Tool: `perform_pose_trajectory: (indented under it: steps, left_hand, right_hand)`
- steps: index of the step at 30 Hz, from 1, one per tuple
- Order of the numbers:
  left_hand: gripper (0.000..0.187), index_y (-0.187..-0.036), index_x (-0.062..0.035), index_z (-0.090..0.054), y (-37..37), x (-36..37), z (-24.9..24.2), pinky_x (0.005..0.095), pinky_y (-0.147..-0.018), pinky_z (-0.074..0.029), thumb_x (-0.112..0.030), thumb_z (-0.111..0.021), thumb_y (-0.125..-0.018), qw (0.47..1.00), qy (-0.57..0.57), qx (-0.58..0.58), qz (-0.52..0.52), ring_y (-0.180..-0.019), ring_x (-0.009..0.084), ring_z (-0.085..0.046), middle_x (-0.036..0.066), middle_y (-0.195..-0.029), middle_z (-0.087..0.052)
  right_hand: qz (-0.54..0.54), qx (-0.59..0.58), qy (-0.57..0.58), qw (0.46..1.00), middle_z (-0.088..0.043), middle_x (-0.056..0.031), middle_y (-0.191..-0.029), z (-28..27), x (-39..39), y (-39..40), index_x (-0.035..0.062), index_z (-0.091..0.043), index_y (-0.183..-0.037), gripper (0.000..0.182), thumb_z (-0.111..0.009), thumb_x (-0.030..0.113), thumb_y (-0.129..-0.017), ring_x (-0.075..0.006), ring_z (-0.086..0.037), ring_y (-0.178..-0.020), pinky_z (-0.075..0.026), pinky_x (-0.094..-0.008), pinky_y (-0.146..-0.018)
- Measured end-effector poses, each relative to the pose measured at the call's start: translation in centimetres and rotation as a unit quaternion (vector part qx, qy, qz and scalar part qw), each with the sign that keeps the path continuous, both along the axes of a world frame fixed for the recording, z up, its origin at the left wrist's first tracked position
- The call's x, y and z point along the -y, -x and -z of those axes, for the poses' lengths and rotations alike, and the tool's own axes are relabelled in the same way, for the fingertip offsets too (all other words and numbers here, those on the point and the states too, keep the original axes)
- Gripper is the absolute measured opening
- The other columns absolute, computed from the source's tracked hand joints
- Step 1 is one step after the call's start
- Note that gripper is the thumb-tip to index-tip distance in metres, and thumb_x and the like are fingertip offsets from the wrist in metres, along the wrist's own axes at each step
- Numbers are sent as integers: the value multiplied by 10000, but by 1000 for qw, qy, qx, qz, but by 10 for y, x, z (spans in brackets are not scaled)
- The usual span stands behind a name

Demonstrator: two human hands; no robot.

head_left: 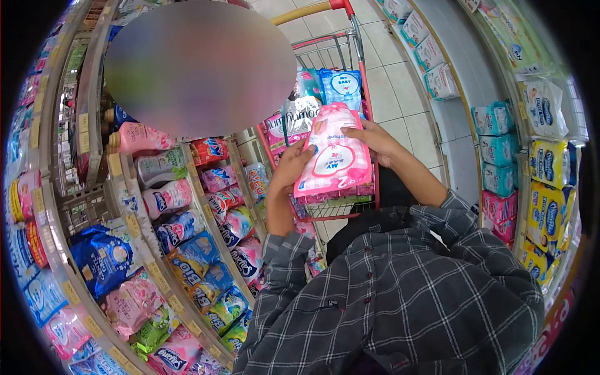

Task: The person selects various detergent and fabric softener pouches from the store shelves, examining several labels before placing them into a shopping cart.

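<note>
Both hands hold a pink refill pouch labelled "My Baby" above a shopping cart. My left hand grips the pouch's left edge, thumb on the front. On the opposite edge, my right hand has its thumb on the front and fingers behind it. Beneath and beyond the pouch, the cart carries a blue "My Baby" pouch, a silver-white pouch with large lettering and other packs partly covered by the pink one.
Shelves of detergent and softener pouches run close along the left. A blurred patch hides the upper left. Diaper packs fill shelving on the right. Pale floor tiles show beside the cart.
</note>
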State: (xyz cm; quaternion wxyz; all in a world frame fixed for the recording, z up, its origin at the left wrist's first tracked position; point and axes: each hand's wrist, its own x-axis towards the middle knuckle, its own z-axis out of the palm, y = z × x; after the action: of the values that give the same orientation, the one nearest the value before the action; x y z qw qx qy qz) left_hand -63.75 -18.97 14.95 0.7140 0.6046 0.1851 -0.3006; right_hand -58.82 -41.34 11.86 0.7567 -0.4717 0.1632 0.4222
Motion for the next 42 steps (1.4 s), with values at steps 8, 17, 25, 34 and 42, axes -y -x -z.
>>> perform_pose_trajectory:
  steps: [8,17,25,34,42]
  left_hand:
    - [523,-1357,22,-389,-101,3,53,265,-707,-494,-98,-591,-889,974,-96,205,17,-814,132,-607,111,-1004,-644]
    - [528,-1289,-53,-487,-121,4,169,297,-783,-496,66,-520,-776,933,-248,258,-29,-936,229,-650,159,-1062,-662]
    - [483,-1358,-87,-436,-43,15,121,417,-1065,-342,-130,-546,-890,737,-450,433,256,-1326,383,-338,231,-1426,-358]
    - [388,-1288,-111,-534,105,-20,165,423,-1055,-343,-150,-510,-902,870,-372,315,70,-1260,341,-451,194,-1305,-519]
    - [715,-1454,-359,-262,99,32,243,612,-1102,-92,-583,-526,-828,719,-592,274,239,-1406,410,-123,83,-1550,-156]
  right_hand:
    - [29,173,68,982,-624,-138,-1087,42,-1,-97,3,-462,-1262,455,-639,121,-859,-190,-629,-962,-536,-335,-803]
    - [45,380,405,830,-399,-324,-1336,144,-38,-119,-73,-318,-1366,634,-527,56,-781,-425,-411,-1253,-337,-449,-1052]
    - [-120,623,534,559,-295,-218,-1465,124,-38,-46,38,-384,-1383,497,-474,213,-927,-335,-279,-1371,-222,-466,-1118]
    - [-133,667,440,586,-380,-217,-1403,119,-22,-19,25,-410,-1348,438,-470,172,-939,-388,-324,-1327,-265,-460,-1096]
    - [-253,545,424,678,-245,-283,-1438,169,-28,106,55,-283,-1409,690,-600,276,-837,-501,-267,-1307,-249,-566,-1069]
